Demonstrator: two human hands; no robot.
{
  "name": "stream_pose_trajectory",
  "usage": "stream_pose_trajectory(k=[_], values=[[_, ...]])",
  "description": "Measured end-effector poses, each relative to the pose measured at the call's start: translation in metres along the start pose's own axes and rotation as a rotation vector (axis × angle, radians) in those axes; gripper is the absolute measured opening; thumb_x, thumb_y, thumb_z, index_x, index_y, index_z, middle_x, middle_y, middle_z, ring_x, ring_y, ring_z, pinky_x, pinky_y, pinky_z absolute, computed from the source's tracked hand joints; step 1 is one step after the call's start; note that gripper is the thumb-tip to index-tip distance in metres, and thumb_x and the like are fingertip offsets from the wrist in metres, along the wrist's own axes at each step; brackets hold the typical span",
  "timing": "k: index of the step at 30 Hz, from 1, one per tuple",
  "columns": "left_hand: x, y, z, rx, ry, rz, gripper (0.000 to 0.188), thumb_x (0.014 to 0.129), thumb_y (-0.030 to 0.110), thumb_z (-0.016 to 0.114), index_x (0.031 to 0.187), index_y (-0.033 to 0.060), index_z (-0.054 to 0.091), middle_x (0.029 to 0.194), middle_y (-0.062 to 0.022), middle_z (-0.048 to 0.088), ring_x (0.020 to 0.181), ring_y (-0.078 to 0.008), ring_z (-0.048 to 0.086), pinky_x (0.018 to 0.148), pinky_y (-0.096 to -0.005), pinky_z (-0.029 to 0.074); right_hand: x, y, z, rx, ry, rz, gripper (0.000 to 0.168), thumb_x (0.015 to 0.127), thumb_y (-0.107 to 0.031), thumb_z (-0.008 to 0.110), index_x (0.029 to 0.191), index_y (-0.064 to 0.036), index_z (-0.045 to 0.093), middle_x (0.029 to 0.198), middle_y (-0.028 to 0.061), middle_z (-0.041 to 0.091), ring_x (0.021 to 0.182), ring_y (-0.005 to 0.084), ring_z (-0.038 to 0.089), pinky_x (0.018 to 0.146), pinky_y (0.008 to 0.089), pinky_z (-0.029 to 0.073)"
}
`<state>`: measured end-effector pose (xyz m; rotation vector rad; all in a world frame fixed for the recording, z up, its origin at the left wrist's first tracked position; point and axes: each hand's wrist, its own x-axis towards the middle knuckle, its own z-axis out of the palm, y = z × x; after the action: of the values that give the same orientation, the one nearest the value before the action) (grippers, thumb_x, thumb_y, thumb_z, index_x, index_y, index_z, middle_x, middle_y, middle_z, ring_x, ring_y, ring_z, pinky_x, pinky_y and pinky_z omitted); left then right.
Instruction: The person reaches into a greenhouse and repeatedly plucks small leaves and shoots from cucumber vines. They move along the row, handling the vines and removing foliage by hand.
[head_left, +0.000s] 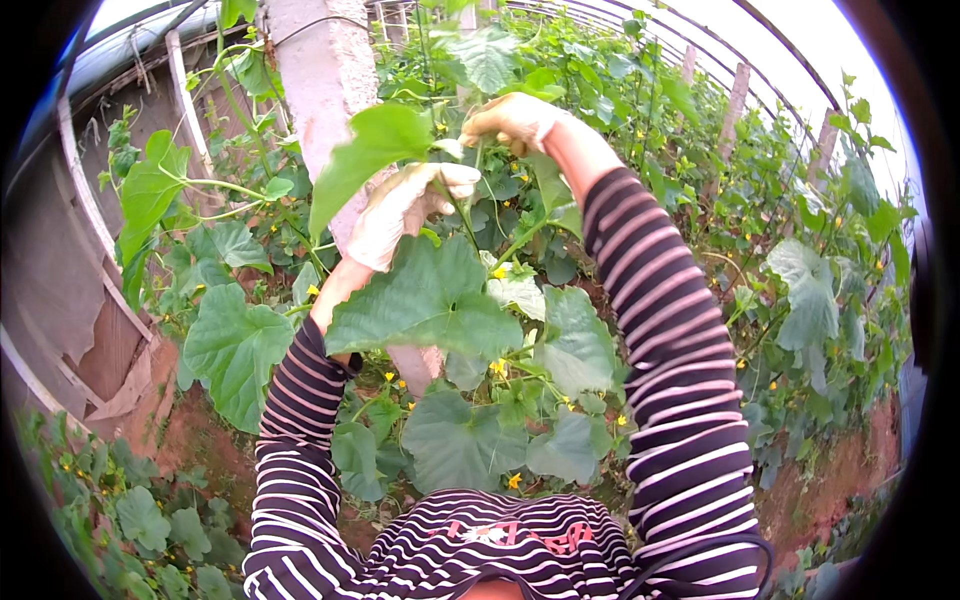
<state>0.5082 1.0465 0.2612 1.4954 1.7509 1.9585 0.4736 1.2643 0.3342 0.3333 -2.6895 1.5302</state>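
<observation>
Both hands wear pale thin gloves and are raised at a climbing vine with broad green leaves and yellow flowers. My left hand (409, 206) has its fingers curled at the vine's stem (466, 217), just right of a concrete post (322, 90). Slightly higher and to the right, my right hand (514, 124) has thumb and fingertips pinched together near the upper stem; what lies between them is too small to tell. A large leaf (427, 300) hangs below my left hand, and another leaf (367, 161) partly covers the post.
Dense rows of vines (802, 292) with yellow flowers stand at the right and behind. More concrete posts (735, 112) rise among them under curved roof ribs. A wall with torn sheeting (60, 247) is at the left. Reddish soil (202, 435) shows between the plants.
</observation>
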Motion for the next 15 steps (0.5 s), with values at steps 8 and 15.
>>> stream_pose_trajectory(k=[8,15], values=[[-0.044,0.051,0.026,0.591,0.073,0.087,0.037,0.090,0.024,0.050,0.118,-0.0002,0.056,0.115,-0.0119,0.060,0.101,-0.0189,0.057,0.086,-0.0284,0.045,-0.063,-0.017,-0.010,0.289,0.193,-0.338,0.024,0.095,-0.016,0.039,0.109,-0.003,0.054,0.103,0.0077,0.061,0.075,0.0131,0.052,0.069,0.0263,0.042],[0.051,0.059,0.013,0.456,0.035,0.322,0.031,0.085,0.015,0.055,0.112,-0.0006,0.058,0.107,-0.0113,0.062,0.091,-0.0211,0.060,0.082,-0.0295,0.046,-0.090,-0.013,-0.019,-0.806,0.520,-0.795,0.041,0.087,-0.008,0.047,0.128,-0.002,0.045,0.125,0.0088,0.052,0.116,0.0159,0.048,0.100,0.0270,0.034]])
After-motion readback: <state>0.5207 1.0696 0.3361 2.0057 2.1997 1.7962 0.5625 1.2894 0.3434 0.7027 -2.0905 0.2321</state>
